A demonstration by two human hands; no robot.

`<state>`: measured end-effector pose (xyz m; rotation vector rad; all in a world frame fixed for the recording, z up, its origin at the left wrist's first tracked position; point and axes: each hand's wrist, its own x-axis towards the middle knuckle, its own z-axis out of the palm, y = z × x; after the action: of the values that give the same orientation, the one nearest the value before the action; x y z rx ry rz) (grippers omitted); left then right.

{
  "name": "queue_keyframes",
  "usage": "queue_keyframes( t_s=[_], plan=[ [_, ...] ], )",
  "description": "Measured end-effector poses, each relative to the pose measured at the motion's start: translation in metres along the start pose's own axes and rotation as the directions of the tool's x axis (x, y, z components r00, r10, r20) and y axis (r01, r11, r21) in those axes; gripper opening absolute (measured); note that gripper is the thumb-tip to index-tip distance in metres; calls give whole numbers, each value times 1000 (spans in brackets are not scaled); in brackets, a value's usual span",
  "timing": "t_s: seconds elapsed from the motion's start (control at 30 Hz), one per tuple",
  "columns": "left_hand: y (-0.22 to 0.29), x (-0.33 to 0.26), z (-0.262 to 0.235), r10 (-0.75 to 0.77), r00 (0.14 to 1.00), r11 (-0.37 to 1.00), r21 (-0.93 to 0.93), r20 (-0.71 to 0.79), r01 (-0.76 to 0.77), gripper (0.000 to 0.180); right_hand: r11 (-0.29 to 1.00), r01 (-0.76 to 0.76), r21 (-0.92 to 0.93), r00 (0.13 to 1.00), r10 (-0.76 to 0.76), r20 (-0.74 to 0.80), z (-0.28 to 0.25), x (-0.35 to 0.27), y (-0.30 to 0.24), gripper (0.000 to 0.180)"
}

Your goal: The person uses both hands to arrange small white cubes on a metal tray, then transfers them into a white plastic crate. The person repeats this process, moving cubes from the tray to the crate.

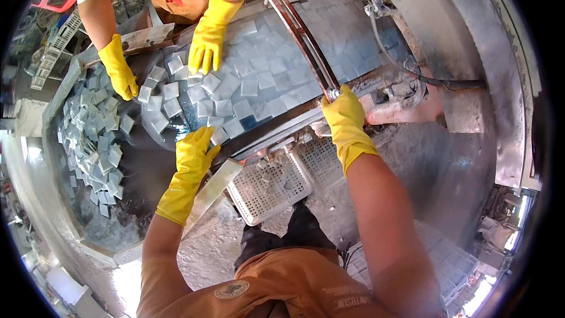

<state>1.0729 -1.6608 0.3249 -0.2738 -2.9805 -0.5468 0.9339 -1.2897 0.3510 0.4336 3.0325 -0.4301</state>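
My left hand (193,154) wears a yellow rubber glove and rests flat, fingers apart, at the near edge of a sloped metal tray (276,121) covered with several pale square ice blocks (247,85). In a matching glove, my right hand (343,115) is closed around the end of a long rusty metal bar (300,35) that runs across the tray. Opposite me, another person in an orange top has both yellow-gloved hands on the blocks: one hand (206,38) lies on the tray, the other hand (119,69) is at its left end.
A round tub (56,159) on the left holds many fallen ice blocks (94,135). A perforated metal basket (268,185) sits below the tray by my legs. Black hoses (412,73) and a wet metal machine housing (471,112) lie to the right. Plastic crates (53,53) stand far left.
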Motion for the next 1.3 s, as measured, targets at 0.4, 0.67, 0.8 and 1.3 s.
queue_keyframes(
  t_s=[0.4, 0.67, 0.8, 1.3],
  plan=[
    [22, 7, 4, -168, 981, 985, 61, 94, 163, 53, 999, 9, 48, 999, -11, 46, -9, -3, -5, 42],
    [-5, -8, 19, -261, 964, 941, -234, -52, 243, 27, 999, 8, 51, 999, -10, 47, -7, -1, -3, 42],
    [-55, -11, 8, -484, 875, 772, -465, 12, 433, 11, 999, -17, 39, 997, 14, 70, -11, -4, -4, 43],
    [9, 62, 7, -21, 995, 998, 49, -102, 26, 21, 999, -1, 53, 999, -1, 46, -3, -3, 1, 42]
  ],
)
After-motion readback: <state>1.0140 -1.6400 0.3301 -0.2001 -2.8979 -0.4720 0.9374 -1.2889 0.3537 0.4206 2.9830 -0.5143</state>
